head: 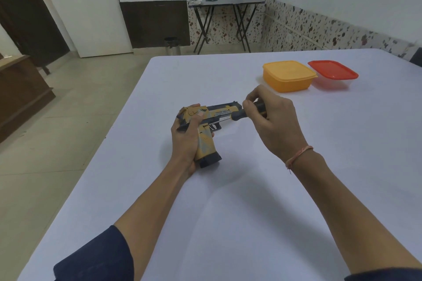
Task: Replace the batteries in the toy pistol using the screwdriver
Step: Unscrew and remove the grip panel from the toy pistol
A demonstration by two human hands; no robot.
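The left hand (185,138) grips the toy pistol (222,112) by its handle over the counter (251,201), barrel pointing right. The right hand (272,121) grips the screwdriver (237,116). Its shaft slants down-left, with the tip at the frame near the trigger.

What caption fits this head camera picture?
Left hand grips the toy pistol while right hand holds screwdriver against it.
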